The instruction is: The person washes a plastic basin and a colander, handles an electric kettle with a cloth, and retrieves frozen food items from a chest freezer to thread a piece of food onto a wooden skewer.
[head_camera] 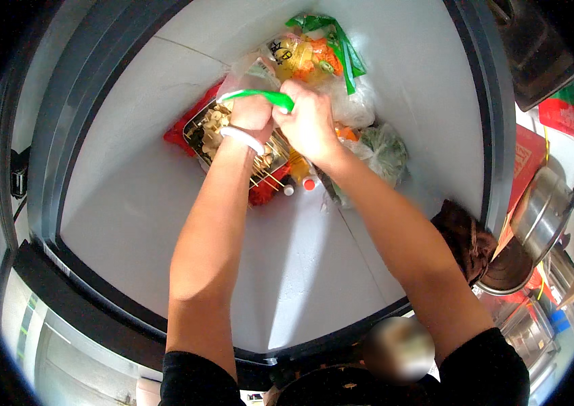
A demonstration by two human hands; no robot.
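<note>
My right hand [307,119] grips a bunched green plastic strip [266,96], part of a bag by the look of it. Beside it, my left hand [251,114], with a white band on the wrist, reaches into or behind a translucent plastic bag [251,76]; its fingers are hidden. Under the left wrist lies a metal tray [196,119] of skewered food on a red bag [178,133]. Behind my hands sits a clear bag of yellow and orange food [302,56] with green handles. Two bottles with a white cap [288,190] and a red cap [309,184] lie near the tray.
Pale walls and a dark-edged rim [485,127] enclose the deep white compartment. A bag of leafy greens [386,152] lies right of my hands. Outside, on the right, are a dark brown cloth [462,238], a metal pot [541,213] and clear plastic containers [528,330].
</note>
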